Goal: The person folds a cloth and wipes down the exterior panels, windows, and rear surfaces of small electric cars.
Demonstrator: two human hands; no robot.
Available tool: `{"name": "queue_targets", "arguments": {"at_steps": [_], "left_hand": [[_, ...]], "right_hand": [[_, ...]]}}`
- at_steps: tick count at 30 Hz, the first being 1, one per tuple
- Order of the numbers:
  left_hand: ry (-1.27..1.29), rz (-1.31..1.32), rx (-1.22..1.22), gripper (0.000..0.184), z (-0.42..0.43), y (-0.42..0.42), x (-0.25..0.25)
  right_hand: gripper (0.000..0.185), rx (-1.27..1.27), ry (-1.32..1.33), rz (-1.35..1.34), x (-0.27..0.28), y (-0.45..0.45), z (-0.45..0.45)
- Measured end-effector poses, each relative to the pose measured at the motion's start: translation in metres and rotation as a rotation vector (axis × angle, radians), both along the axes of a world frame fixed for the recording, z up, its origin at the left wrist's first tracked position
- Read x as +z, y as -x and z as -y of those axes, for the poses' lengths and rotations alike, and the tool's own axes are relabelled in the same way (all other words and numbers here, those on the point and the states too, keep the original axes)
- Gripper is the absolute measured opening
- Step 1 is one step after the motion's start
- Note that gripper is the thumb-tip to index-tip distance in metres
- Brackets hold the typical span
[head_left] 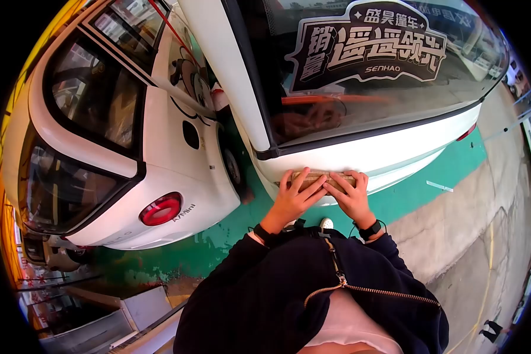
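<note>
My left hand (294,202) and my right hand (353,199) are side by side at the rear of a white vehicle (389,150). Both rest on a flat brown strip (318,177) against its white body, below the rear window. My fingertips reach its far edge and my thumbs are close together near the middle. Each hand's fingers are bent around part of the strip and cover much of it. What the strip is made of I cannot tell. Dark bands circle both wrists.
A second white vehicle (177,147) with a round red tail light (161,209) stands to the left. The rear window (366,106) in front carries a large sticker (371,50). Green floor (454,171) meets grey concrete (472,218) at right. A panel (150,307) lies lower left.
</note>
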State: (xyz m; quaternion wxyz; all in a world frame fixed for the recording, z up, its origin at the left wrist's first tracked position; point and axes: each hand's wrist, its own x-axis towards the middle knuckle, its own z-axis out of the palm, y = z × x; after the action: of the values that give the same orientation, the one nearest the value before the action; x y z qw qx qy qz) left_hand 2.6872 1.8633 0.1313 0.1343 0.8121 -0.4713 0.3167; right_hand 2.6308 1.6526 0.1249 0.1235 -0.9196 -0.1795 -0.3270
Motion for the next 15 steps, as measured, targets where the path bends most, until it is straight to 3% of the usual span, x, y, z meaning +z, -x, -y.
{"name": "queue_targets", "arguments": {"at_steps": [5,7,10,12,15], "left_hand": [[0.186,0.107,0.010,0.026,0.013,-0.031,0.065],[0.260,0.299,0.097,0.021,0.015,-0.047,0.101],[0.336,0.386,0.224,0.026,0.019,-0.071,0.152],[0.348,0.385,0.259,0.027,0.020,-0.076,0.157],[0.345,0.419,0.256,0.026,0.023,-0.078,0.139]], "right_hand": [[0.040,0.000,0.208,0.255,0.088,-0.037,0.008],[0.039,-0.048,0.222,0.471,0.131,-0.058,0.001],[0.037,-0.120,0.183,0.575,0.185,-0.086,-0.016],[0.035,-0.051,0.094,0.538,0.194,-0.103,-0.018],[0.034,-0.074,-0.015,0.580,0.157,-0.108,-0.023]]}}
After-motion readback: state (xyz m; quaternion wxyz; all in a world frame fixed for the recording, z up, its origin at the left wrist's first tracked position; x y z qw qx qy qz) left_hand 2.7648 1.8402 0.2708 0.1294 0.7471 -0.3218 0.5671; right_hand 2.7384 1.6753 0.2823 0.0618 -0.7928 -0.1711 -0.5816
